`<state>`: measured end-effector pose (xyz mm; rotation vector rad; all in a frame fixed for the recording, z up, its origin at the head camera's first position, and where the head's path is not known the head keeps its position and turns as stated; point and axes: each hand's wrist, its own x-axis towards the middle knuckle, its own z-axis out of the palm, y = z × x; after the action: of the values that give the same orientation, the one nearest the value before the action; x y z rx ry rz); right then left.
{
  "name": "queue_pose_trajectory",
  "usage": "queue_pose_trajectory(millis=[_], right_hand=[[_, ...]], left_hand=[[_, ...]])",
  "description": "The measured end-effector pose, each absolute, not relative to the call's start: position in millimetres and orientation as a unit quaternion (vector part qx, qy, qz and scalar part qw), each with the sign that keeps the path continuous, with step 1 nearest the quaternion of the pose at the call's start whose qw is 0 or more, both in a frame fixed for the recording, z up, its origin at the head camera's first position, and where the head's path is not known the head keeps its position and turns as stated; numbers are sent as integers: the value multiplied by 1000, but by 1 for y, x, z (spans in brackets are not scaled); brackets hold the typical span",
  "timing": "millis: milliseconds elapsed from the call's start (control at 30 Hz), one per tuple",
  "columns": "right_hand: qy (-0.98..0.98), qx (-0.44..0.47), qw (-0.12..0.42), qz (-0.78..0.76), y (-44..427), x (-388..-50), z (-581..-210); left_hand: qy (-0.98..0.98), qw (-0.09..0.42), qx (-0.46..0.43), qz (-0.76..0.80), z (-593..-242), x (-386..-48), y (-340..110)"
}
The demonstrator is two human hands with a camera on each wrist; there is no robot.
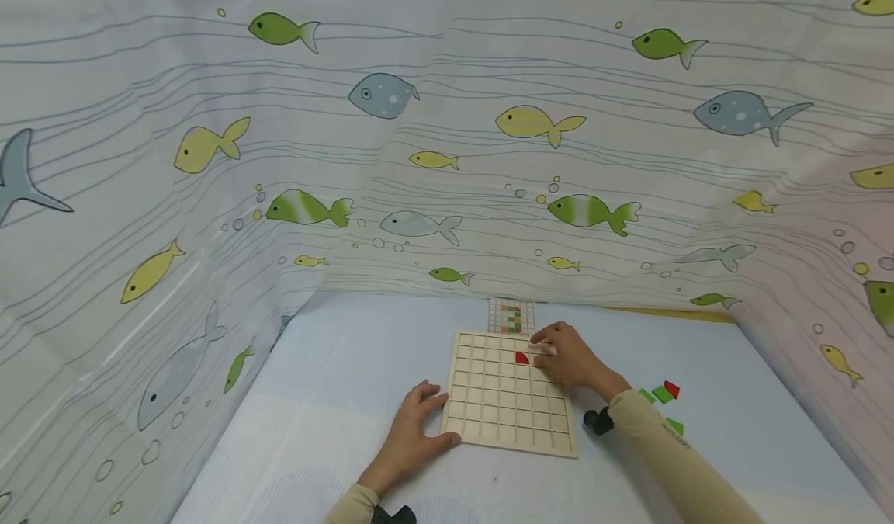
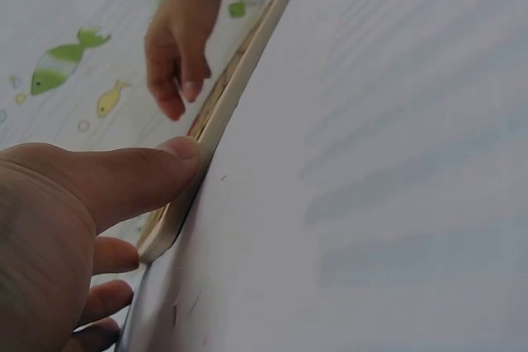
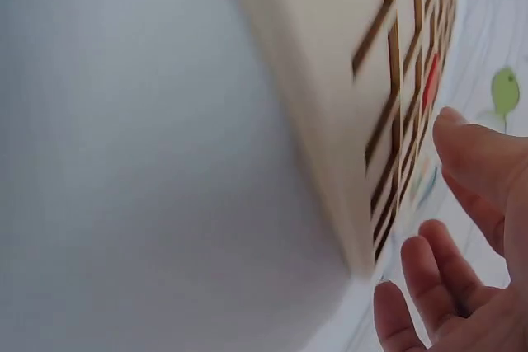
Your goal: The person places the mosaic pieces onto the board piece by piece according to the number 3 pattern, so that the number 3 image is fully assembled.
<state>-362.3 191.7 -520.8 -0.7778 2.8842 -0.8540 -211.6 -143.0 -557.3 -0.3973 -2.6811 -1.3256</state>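
A pale wooden grid board (image 1: pixel 508 400) lies on the table, its cells edged by raised strips. One red piece with a rounded side (image 1: pixel 521 357) sits in a cell in the board's upper part. At the near left corner, my left hand (image 1: pixel 414 437) touches the board with thumb and index finger, its fingers spread; the thumb (image 2: pixel 144 177) lies straight against the rim. Over the far right part of the board is my right hand (image 1: pixel 567 357), just right of the red piece, its fingers loosely bent. In the right wrist view no piece shows between its fingers (image 3: pixel 462 191).
Behind the board lies a printed pattern card (image 1: pixel 511 317) with coloured squares. To the right, beside the right forearm, are several loose pieces, among them a red piece (image 1: pixel 671 389) and a green piece (image 1: pixel 662 394). A fish-printed curtain (image 1: pixel 447 136) surrounds the table's back and sides.
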Motion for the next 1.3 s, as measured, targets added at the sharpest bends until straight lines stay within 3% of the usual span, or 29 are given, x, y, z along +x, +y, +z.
queue_pose_trajectory(millis=[367, 767, 1300], right_hand=[[943, -233, -18, -237, 248, -360, -503], [962, -178, 33, -205, 296, -348, -501], [958, -181, 26, -222, 325, -330, -522]], left_hand=[[-890, 73, -136, -428, -558, -216, -149], [-892, 62, -129, -429, -558, -215, -144], [-894, 58, -115, -428, -564, -215, -143]])
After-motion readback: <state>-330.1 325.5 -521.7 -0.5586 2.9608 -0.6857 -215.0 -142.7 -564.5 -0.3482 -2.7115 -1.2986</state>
